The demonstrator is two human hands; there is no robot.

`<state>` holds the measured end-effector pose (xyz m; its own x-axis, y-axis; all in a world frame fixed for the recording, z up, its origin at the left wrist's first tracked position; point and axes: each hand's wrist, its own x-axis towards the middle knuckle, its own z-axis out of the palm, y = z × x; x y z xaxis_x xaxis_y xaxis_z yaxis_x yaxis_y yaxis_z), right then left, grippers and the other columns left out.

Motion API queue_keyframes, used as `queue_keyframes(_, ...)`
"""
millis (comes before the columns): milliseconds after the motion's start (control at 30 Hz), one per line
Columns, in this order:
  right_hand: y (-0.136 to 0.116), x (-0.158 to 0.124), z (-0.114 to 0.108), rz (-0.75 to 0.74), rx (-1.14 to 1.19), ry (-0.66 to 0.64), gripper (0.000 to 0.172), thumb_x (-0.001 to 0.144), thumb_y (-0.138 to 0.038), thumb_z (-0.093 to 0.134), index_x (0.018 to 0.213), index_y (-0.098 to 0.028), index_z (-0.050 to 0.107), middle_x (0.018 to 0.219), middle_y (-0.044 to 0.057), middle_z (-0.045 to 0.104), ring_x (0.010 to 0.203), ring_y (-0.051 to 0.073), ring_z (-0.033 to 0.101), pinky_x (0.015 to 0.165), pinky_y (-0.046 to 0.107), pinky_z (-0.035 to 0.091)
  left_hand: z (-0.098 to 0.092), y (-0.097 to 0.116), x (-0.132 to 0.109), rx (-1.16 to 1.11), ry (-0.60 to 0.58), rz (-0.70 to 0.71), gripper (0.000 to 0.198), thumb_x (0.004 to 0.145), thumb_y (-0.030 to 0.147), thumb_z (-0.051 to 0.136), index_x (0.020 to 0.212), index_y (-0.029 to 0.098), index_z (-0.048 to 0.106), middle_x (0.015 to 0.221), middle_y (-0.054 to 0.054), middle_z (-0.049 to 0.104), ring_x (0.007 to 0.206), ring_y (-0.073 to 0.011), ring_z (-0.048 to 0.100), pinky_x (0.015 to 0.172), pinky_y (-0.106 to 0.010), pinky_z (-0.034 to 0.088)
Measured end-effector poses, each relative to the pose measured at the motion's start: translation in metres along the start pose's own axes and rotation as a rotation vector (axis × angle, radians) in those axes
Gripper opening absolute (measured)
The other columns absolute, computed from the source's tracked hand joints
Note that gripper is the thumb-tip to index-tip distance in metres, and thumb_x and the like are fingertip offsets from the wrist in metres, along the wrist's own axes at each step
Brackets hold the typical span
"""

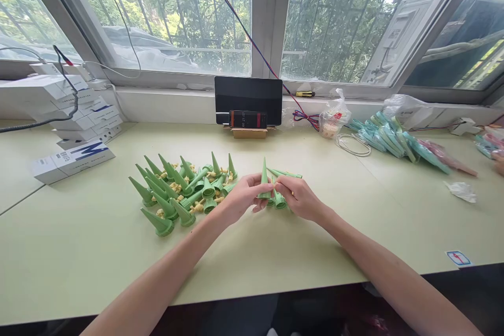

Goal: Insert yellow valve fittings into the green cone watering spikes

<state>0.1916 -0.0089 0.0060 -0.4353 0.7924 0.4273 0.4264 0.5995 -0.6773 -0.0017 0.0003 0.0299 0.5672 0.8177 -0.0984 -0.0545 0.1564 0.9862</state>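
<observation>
My left hand [244,195] grips a pointed green plastic cone [264,176], which stands upright in the fingers with its wide base down. Close against it, the fingers of my right hand [302,197] are pinched together at the cone's side. A bit of pale yellow shows at those fingertips, too small to name. Just behind and under the hands lie more green cone parts [280,201], partly covered by the fingers. To the left of my left hand spreads a pile of green cones [171,202] with small yellow pieces [176,187] among them.
White boxes [74,160] are stacked at the left. A dark tablet [249,97] and a phone with a timer [248,119] stand by the window. Bagged blue-green items [388,136], a coiled white cable [353,145] and crumpled white paper [460,191] lie at right.
</observation>
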Motion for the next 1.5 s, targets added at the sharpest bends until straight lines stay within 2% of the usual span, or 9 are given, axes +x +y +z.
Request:
queue_keyframes(233,0.0076,-0.0006,0.0036,0.004,0.012,0.023,0.038,0.102,-0.035,0.034,0.068,-0.022,0.039,0.059,-0.003,0.036,0.054,0.013,0.032,0.054,0.027,0.027,0.0038,0.0021,-0.0018,0.140,0.023,0.090,0.027,0.083,0.042,0.069,0.085,0.017,0.059,0.078,-0.001,0.057,0.054,-0.0071,0.045,0.046,-0.022,0.031)
queue_keyframes(467,0.0072,-0.0007,0.0040,0.041,0.059,0.026,0.041,0.103,-0.040,0.033,0.066,-0.022,0.039,0.058,-0.003,0.035,0.053,0.013,0.031,0.053,0.027,0.027,0.0049,-0.0021,-0.0003,0.248,0.064,0.190,0.027,0.082,0.041,0.070,0.092,0.017,0.063,0.074,0.001,0.055,0.056,-0.0074,0.042,0.048,-0.021,0.032)
queue_keyframes(633,0.0053,-0.0006,0.0028,0.040,0.060,0.025,0.039,0.104,-0.039,0.034,0.070,-0.021,0.043,0.059,-0.004,0.036,0.053,0.012,0.032,0.054,0.026,0.028,0.0040,-0.0023,-0.0004,0.184,0.048,0.162,0.026,0.084,0.042,0.068,0.089,0.017,0.060,0.074,0.001,0.053,0.055,-0.0067,0.039,0.045,-0.021,0.031)
queue_keyframes(800,0.0041,-0.0004,0.0007,0.006,0.035,0.010,0.035,0.103,-0.036,0.036,0.077,-0.020,0.051,0.063,-0.003,0.041,0.056,0.011,0.034,0.056,0.025,0.030,0.0041,0.0005,-0.0015,0.123,0.022,0.136,0.029,0.086,0.045,0.066,0.087,0.016,0.060,0.077,0.000,0.055,0.055,-0.0072,0.046,0.046,-0.021,0.033)
queue_keyframes(967,0.0027,-0.0001,0.0000,-0.009,0.030,0.028,0.034,0.103,-0.034,0.037,0.078,-0.019,0.055,0.061,-0.004,0.039,0.054,0.011,0.031,0.055,0.024,0.029,0.0040,-0.0013,0.0012,0.084,0.064,0.118,0.035,0.088,0.050,0.061,0.087,0.015,0.061,0.083,-0.002,0.058,0.049,-0.0061,0.048,0.044,-0.023,0.031)
queue_keyframes(1133,0.0019,-0.0003,0.0011,-0.032,0.018,0.022,0.033,0.103,-0.033,0.039,0.079,-0.019,0.058,0.062,-0.003,0.043,0.056,0.011,0.034,0.056,0.024,0.030,0.0038,-0.0031,0.0023,0.046,0.101,0.099,0.033,0.084,0.047,0.067,0.081,0.015,0.061,0.071,0.001,0.055,0.047,-0.0056,0.049,0.044,-0.022,0.027)
queue_keyframes(1300,0.0025,-0.0007,0.0030,-0.067,0.011,0.029,0.030,0.102,-0.031,0.042,0.081,-0.019,0.060,0.064,-0.003,0.048,0.056,0.011,0.038,0.057,0.024,0.032,0.0048,-0.0025,0.0015,-0.032,0.102,0.094,0.029,0.081,0.041,0.071,0.077,0.014,0.064,0.066,0.002,0.053,0.048,-0.0033,0.039,0.046,-0.021,0.033)
queue_keyframes(1500,0.0010,-0.0011,0.0036,-0.071,-0.027,0.039,0.025,0.101,-0.029,0.045,0.082,-0.019,0.059,0.065,-0.002,0.049,0.057,0.011,0.040,0.058,0.024,0.033,0.0050,-0.0035,0.0014,-0.045,0.116,0.104,0.026,0.079,0.039,0.073,0.079,0.014,0.066,0.067,0.002,0.053,0.054,-0.0058,0.040,0.046,-0.019,0.035)
